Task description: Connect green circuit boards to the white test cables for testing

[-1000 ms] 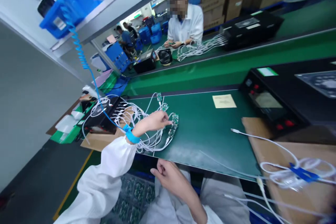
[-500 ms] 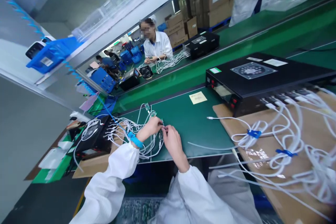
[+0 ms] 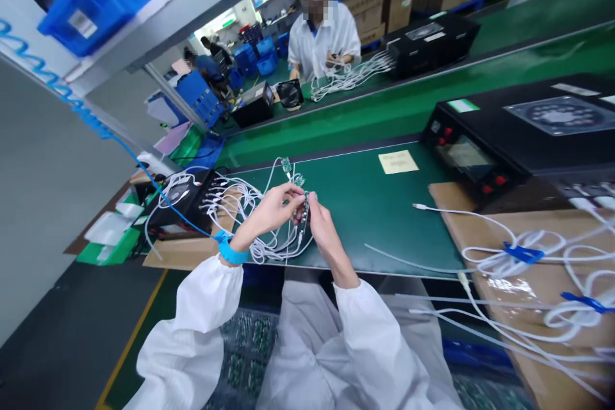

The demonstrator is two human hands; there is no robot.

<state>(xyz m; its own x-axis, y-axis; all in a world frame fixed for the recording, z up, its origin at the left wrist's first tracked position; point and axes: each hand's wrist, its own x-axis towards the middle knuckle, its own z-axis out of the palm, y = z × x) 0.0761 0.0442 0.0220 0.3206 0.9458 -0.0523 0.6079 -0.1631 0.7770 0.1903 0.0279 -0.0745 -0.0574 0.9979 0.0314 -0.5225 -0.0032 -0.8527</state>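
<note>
Between both hands, close to the near side of the green bench, a small circuit board (image 3: 304,216) is held nearly edge-on. My left hand (image 3: 277,208) pinches it from the left, thumb and fingertips together, and a blue strap (image 3: 231,248) circles that wrist. From the right, my right hand (image 3: 325,224) grips the same board with bent fingers, partly hiding it. Just beyond the hands lie two more green circuit boards, one (image 3: 287,165) at the end of a white cable and another (image 3: 299,180) nearer. A bundle of white cables (image 3: 262,250) lies under and left of my left hand.
A black box with a screen (image 3: 473,160) stands at right on cardboard, beside tied white cables (image 3: 514,256). Another black box (image 3: 180,205) sits at left. A yellow note (image 3: 398,162) lies on the bench. Across it, a co-worker (image 3: 324,38) faces this way. Bagged boards (image 3: 245,352) lie below.
The view has turned, so the bench appears shifted. The board between my hands now shows more clearly, tilted up on edge, and both hands remain on it. The co-worker's hands have moved apart.
</note>
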